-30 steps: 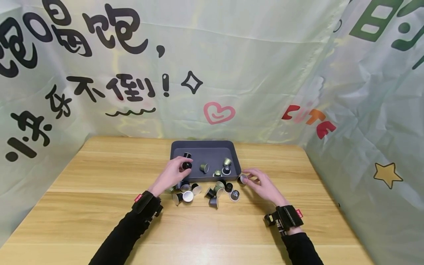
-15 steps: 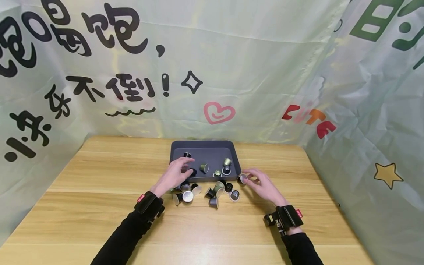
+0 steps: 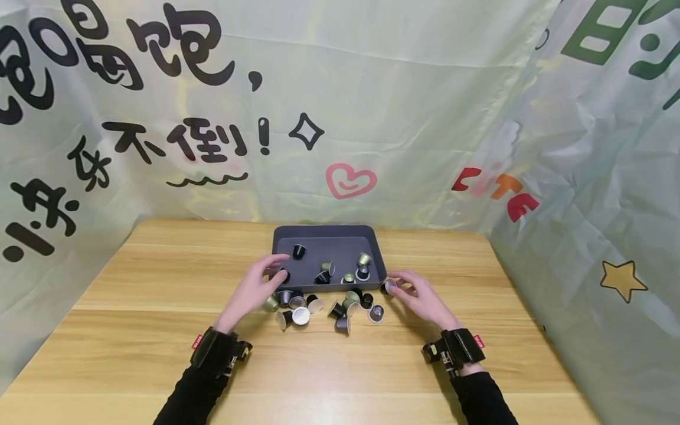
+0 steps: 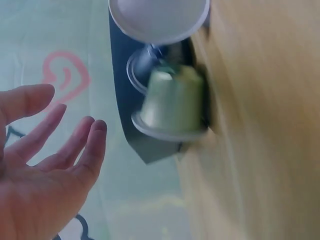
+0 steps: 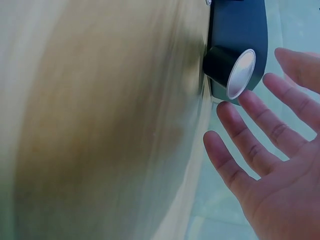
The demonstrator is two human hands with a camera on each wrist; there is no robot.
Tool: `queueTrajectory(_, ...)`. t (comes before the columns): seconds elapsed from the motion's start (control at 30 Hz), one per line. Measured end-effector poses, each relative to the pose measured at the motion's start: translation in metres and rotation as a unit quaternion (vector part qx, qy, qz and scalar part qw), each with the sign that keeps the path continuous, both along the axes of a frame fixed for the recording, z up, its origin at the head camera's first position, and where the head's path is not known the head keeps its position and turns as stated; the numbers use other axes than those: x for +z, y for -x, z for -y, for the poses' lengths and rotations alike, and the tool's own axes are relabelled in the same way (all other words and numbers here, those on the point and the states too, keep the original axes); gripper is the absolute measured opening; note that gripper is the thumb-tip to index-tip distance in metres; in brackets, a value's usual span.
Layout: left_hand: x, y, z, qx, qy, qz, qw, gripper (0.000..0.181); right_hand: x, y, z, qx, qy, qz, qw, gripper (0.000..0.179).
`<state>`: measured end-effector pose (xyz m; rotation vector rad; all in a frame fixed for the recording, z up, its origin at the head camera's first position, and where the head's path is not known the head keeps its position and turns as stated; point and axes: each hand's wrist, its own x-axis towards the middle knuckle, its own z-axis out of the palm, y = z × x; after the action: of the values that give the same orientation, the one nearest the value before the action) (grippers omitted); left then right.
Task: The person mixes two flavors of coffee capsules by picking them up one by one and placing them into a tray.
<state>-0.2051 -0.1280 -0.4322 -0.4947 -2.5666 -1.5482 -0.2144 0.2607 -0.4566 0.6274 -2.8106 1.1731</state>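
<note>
My left hand (image 3: pixel 254 289) hovers at the left edge of the dark grey tray (image 3: pixel 340 239), its fingers loosely spread. A black coffee capsule (image 3: pixel 283 273) shows partly between thumb and fingers in the head view; in the left wrist view the palm and fingers hold nothing. A green coffee capsule (image 4: pixel 172 105) stands close by there, blurred. My right hand (image 3: pixel 425 298) rests to the right of the tray, fingers relaxed. Beside its fingertips lies a dark capsule (image 5: pixel 241 74) on its side, silver lid facing the hand. Whether they touch is unclear.
Inside the tray are a black capsule (image 3: pixel 299 252), another black capsule (image 3: pixel 322 277), a green one (image 3: pixel 364 260) and several more. Loose capsules, among them a white-lidded one (image 3: pixel 301 316), lie on the wooden table (image 3: pixel 340 378) before the tray. A printed cloth (image 3: pixel 425 118) hangs behind.
My left hand has let go of a black capsule, which now lies in the tray beside the green one. The hand has moved left toward the tray's edge. My right hand stays put.
</note>
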Motion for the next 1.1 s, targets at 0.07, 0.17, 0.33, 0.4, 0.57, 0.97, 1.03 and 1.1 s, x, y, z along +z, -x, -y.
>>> queueTrajectory(0.07, -0.002, -0.001, 0.006, 0.004, -0.012, 0.002, 0.9999, 0.040, 0.000, 0.001, 0.000, 0.000, 0.000, 0.002, 1.0000, 0.040)
queueTrajectory(0.17, -0.005, -0.003, 0.011, 0.004, -0.023, 0.001, 0.9997, 0.041, -0.001, 0.001, -0.001, 0.000, 0.001, 0.006, 1.0000, 0.039)
queueTrajectory(0.33, -0.005, -0.004, 0.014, 0.000, -0.024, 0.006, 0.9997, 0.042, -0.002, 0.003, 0.000, -0.009, 0.007, 0.016, 0.9998, 0.037)
queueTrajectory(0.4, -0.005, -0.004, 0.014, 0.000, -0.024, 0.012, 0.9996, 0.042, -0.003, 0.004, 0.001, -0.013, 0.011, 0.017, 0.9997, 0.037)
queueTrajectory(0.57, -0.006, -0.005, 0.014, -0.002, -0.022, 0.017, 0.9996, 0.043, -0.003, 0.006, 0.003, -0.016, 0.014, 0.021, 0.9996, 0.036)
queueTrajectory(0.97, -0.006, -0.005, 0.013, -0.008, -0.021, 0.021, 0.9995, 0.043, -0.002, 0.008, 0.006, -0.041, 0.010, 0.052, 0.9978, 0.048)
queueTrajectory(1.03, -0.006, -0.005, 0.012, -0.008, -0.021, 0.021, 0.9995, 0.043, -0.001, 0.009, 0.008, -0.044, 0.005, 0.059, 0.9973, 0.050)
queueTrajectory(1.1, -0.006, -0.005, 0.012, -0.009, -0.019, 0.020, 0.9996, 0.043, 0.000, 0.009, 0.009, -0.042, -0.002, 0.058, 0.9974, 0.052)
